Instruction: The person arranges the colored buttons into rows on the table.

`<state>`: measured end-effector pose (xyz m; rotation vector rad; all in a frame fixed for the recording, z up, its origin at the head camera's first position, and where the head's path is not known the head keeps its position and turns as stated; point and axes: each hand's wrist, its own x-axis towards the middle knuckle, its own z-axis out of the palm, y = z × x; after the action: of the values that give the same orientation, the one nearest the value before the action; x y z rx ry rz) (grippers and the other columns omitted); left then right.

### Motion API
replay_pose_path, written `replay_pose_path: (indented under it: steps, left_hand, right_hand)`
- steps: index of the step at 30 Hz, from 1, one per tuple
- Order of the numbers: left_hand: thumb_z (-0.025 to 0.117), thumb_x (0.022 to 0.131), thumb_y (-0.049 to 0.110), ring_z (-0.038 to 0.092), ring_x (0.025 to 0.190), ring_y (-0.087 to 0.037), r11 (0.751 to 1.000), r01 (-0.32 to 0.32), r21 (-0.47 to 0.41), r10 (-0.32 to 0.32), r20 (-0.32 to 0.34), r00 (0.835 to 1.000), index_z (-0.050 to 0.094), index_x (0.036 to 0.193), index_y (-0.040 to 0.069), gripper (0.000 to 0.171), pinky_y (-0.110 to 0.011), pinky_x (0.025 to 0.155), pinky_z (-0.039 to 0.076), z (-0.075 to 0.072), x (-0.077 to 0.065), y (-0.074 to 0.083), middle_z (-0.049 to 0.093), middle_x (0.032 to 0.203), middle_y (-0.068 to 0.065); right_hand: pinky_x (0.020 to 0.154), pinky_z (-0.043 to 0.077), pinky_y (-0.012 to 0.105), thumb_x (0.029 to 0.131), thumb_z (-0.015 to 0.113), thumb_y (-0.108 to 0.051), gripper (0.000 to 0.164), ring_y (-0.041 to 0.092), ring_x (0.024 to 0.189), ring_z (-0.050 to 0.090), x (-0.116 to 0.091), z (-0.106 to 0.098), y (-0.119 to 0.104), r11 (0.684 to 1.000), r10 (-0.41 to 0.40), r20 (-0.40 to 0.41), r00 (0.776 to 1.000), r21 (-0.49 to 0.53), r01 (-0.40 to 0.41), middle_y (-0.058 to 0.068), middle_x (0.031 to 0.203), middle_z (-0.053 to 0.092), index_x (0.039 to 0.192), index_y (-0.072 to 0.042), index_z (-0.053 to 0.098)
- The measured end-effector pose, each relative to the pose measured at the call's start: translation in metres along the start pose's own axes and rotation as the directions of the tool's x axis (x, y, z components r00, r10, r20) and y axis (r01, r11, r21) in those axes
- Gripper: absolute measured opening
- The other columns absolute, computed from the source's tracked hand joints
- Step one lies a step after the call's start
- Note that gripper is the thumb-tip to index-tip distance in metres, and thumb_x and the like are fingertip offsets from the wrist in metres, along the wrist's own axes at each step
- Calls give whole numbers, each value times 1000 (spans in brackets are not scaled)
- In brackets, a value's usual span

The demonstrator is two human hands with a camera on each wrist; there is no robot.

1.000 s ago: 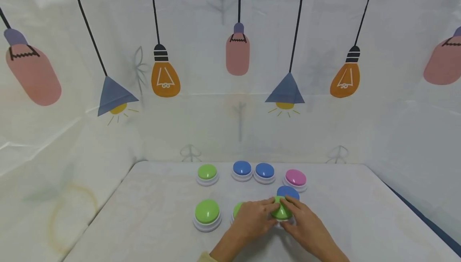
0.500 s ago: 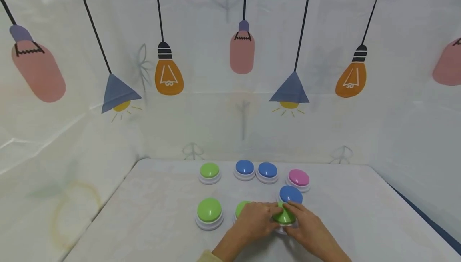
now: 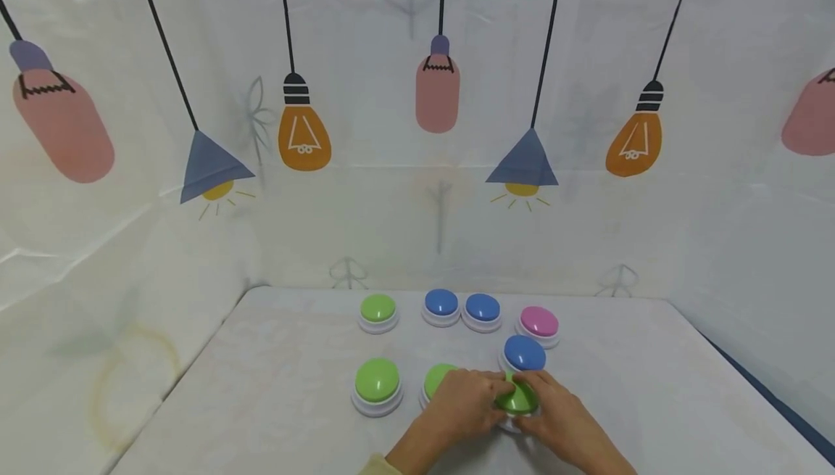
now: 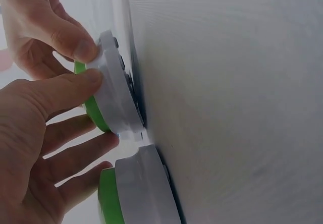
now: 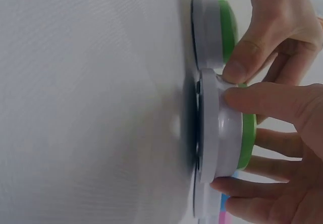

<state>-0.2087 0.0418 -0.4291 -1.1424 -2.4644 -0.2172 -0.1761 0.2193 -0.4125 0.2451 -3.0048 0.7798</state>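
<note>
Both hands grip a round push button with a green dome (image 3: pixel 520 400) and white base. My left hand (image 3: pixel 462 404) holds its left side, and my right hand (image 3: pixel 566 418) its right side. Thumbs press on the near side of the base, while fingers reach around the dome. In the left wrist view, the base (image 4: pixel 115 90) sits slightly tilted close over the table, its small dark feet showing. A blue button (image 3: pixel 525 353) stands right behind the held one. Left of it, another green button (image 3: pixel 437 379) is partly hidden by my left hand.
A green button (image 3: pixel 377 382) stands at the left on the white table (image 3: pixel 287 417). Along the back are a green button (image 3: pixel 377 310), two blue buttons (image 3: pixel 441 304) (image 3: pixel 483 308) side by side, and a pink button (image 3: pixel 538 323). A lamp-printed sheet (image 3: pixel 365 228) hangs behind.
Both hands have drawn the green button a little toward the near edge, so more of the blue button behind it shows. The head view has shifted slightly.
</note>
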Motion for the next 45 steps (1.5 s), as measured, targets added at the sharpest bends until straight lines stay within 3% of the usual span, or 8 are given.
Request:
replay_pose_path:
  steps: [8,14,22,29,40,45]
  left_hand:
    - [81,81,31,63,70,1,997,65,-52,-60,91,994,72,113,29,33,-11,57,47,-3,5,1,71,117,12]
    - [81,81,32,67,75,-2,997,66,-26,-64,96,993,72,112,29,32,-13,59,49,-4,5,3,71,117,11]
    - [81,80,34,70,89,-5,999,42,15,-43,80,996,73,112,30,33,-30,88,57,-2,4,3,71,118,11]
    - [80,82,35,70,93,-5,998,61,-17,-59,103,993,72,115,30,35,-29,89,56,-4,5,2,70,120,10]
    - [77,84,35,71,92,-9,997,70,-28,-68,68,995,71,114,28,32,-29,87,57,-4,3,-1,70,121,8]
    - [77,83,34,71,99,-11,995,85,-48,-81,75,994,71,116,28,33,-31,90,56,-6,3,-1,69,124,5]
  right_hand:
    - [96,51,54,68,89,-17,61,33,115,62,4,4,8,999,-37,-28,999,-14,37,9,127,61,122,-13,62]
    - [95,51,54,67,90,-15,60,32,113,63,4,5,10,999,-39,-24,999,-8,39,7,124,62,120,-14,62]
    - [93,53,52,66,91,-15,59,28,108,64,4,4,8,999,-20,2,1000,-26,20,4,119,60,117,-15,61]
    - [92,54,51,66,91,-17,59,26,107,64,3,1,7,999,-26,-1,1000,-30,26,3,119,60,117,-16,60]
    - [91,54,52,68,90,-25,61,29,110,63,1,-3,10,994,-110,-3,994,4,110,6,124,60,121,-16,60]
    - [92,54,50,69,89,-26,59,25,111,63,1,-5,10,996,-85,5,996,6,85,3,122,60,120,-18,60]
